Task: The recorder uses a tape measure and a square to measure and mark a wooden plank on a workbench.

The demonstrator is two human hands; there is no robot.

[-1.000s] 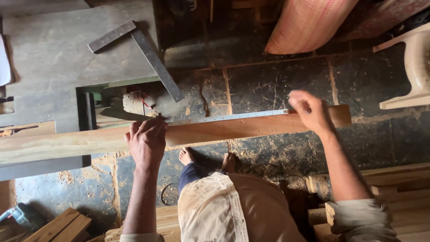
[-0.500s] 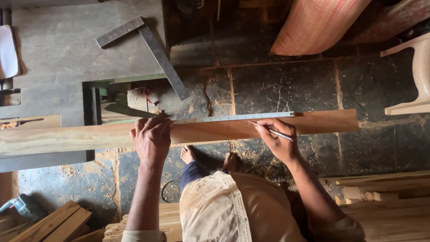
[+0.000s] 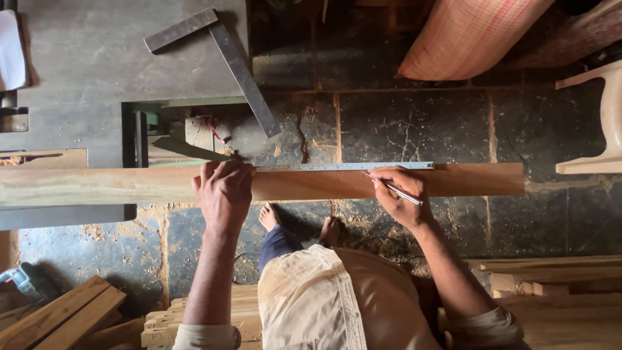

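Observation:
A long wooden plank (image 3: pixel 473 179) lies across the view, its left part resting on a grey machine table (image 3: pixel 78 71) and its right part hanging over the floor. A thin steel ruler (image 3: pixel 337 166) runs along the plank's far edge. My left hand (image 3: pixel 223 192) presses down on the ruler's left end and the plank. My right hand (image 3: pixel 402 196) holds a pen (image 3: pixel 392 188) with its tip touching the plank just below the ruler, near the middle.
A metal try square (image 3: pixel 233 61) lies on the machine table's corner. Stacked wood strips (image 3: pixel 58 317) sit at the lower left, more planks (image 3: pixel 564 285) at the lower right. A pale plastic chair (image 3: pixel 599 116) stands at the right edge. Sawdust covers the stone floor by my bare feet (image 3: pixel 269 217).
My right hand came in from the plank's right end to its middle and set the pen tip against the ruler. The left hand stayed on the ruler's left end.

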